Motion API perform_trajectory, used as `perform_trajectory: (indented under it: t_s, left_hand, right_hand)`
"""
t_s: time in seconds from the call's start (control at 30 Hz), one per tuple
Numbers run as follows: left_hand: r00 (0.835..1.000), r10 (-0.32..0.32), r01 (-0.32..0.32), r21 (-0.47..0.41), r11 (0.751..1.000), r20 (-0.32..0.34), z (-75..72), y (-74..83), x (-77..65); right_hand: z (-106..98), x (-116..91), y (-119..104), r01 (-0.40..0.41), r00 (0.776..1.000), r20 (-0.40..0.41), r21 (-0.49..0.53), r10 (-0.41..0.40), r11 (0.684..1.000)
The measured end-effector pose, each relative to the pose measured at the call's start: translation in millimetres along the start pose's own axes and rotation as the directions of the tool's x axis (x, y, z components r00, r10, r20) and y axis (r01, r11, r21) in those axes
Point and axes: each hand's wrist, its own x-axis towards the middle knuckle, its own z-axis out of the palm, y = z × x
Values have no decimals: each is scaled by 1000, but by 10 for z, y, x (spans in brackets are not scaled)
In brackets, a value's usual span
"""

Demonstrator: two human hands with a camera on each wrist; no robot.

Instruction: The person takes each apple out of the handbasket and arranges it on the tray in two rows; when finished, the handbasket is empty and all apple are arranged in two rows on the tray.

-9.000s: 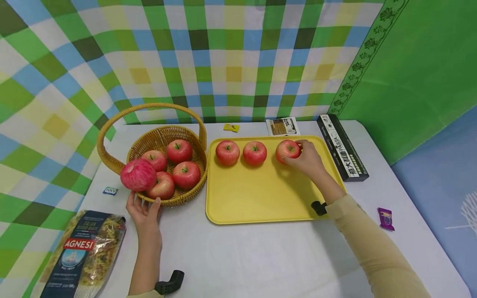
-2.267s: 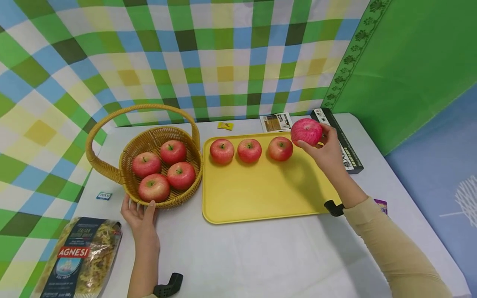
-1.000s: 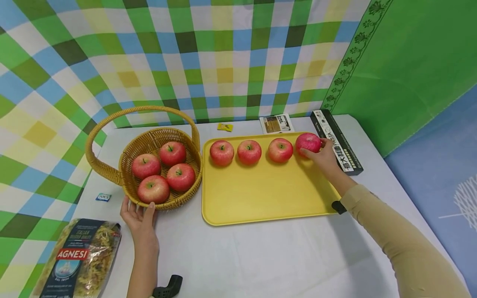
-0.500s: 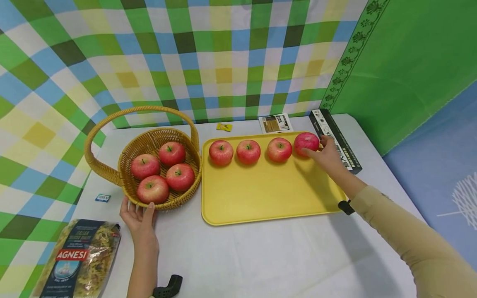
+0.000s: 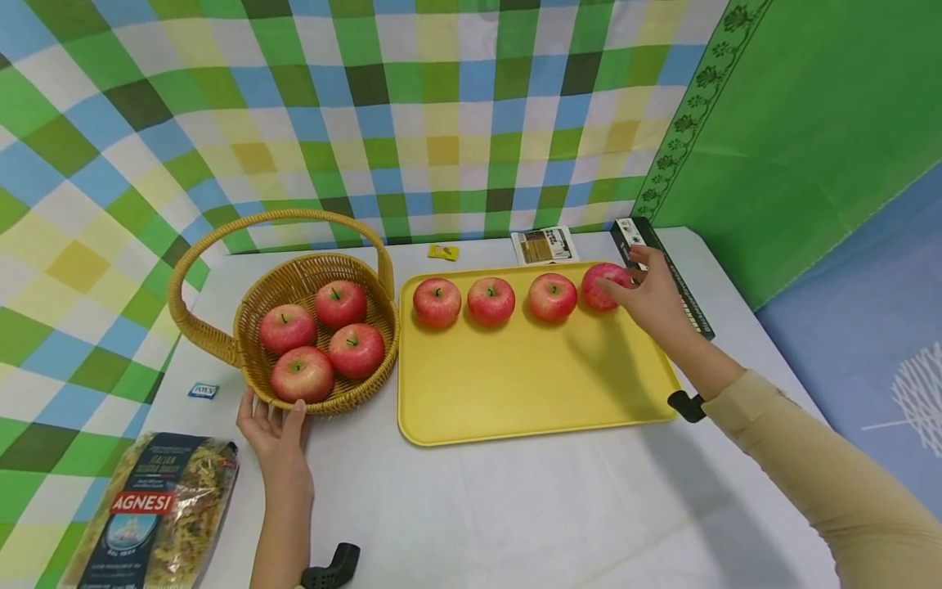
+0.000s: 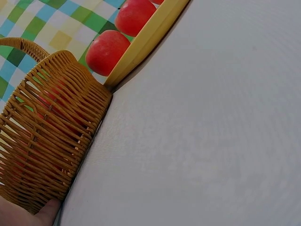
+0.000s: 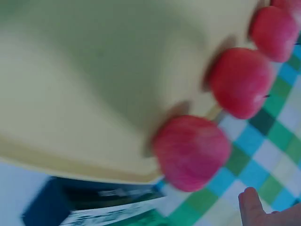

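Note:
In the head view, my left hand [image 5: 280,446] rests at the near side of the wicker basket [image 5: 370,386], its fingers and thumb spread against the outer wall. The left wrist view shows the thumb [image 6: 49,209] low on the weave. Several red apples lie in the basket. My right hand [image 5: 655,298] is at the back right of the yellow tray [image 5: 515,393], thumb and fingers apart beside the rightmost apple [image 5: 603,286]. This apple is deeper pink, with no stem visible. In the right wrist view it [image 7: 190,153] stands clear of the visible finger [image 7: 251,207].
Three other apples, including the leftmost one [image 5: 437,303], stand in the tray's back row. A black pasta box [image 5: 688,303] lies right of the tray; a pasta bag [image 5: 158,507] is at front left. Small packets lie around, among them a yellow one [image 5: 443,252] and a blue one [image 5: 203,390].
My right hand carried the pink apple from the basket to the right end of the tray row, set it down, and now lifts away with fingers spread. My left hand stayed at the basket.

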Motion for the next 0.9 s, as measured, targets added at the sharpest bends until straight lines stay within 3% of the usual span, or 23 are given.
perform_trajectory:
  t_s: [0.33,0.6,0.8,0.9]
  left_hand:
    - [1000,6,-6,0,1000,0,15,24,-15]
    - [1000,-2,2,-5,1000,0,17,24,-17]
    - [1000,5,-4,-6,1000,8,15,33,-26]
    - [1000,5,-5,0,1000,9,14,33,-28]
  right_hand:
    - [410,-210,-374,157,980,104,128,-171,979]
    - [913,-432,-636,296,922,225,116,-315,948]
    - [1283,-543,-825,374,879,294,60,-375,925]
    - [1460,-575,-893,394,852,332,103,-405,913]
